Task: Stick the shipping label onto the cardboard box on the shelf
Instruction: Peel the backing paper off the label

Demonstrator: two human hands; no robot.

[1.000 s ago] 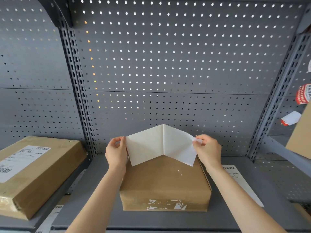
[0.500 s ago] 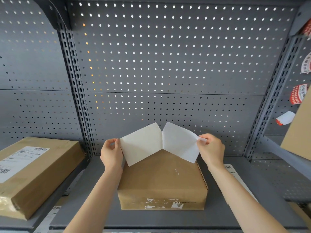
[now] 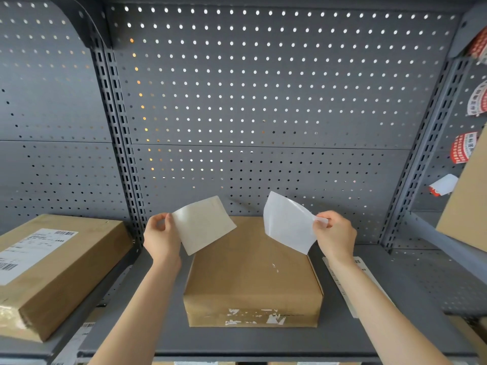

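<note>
**Two sheets apart above the box**

I count two hands, two separate white sheets, and three brown boxes in my view. My landmark is the cardboard box in the middle of the grey metal shelf: flat, rectangular, matte brown, with torn white scraps along its front edge.

Above the box's far left corner, my left hand pinches one sheet by its edge between thumb and fingers; it looks stiff and slightly dull. Above the far right corner, my right hand pinches the second sheet, which is thinner, glossy and curled. I cannot tell which of the two is the shipping label and which its backing. Neither touches the box top.

Half a second ago the two sheets met in a peak over the box's far edge; now they are fully parted, with open space between them.

Left of the box, on the next shelf, lies a second box with a printed barcode label. Right of the box, a printed paper strip lies flat on the shelf, and a third box shows at the edge. Behind stands perforated grey panel.
</note>
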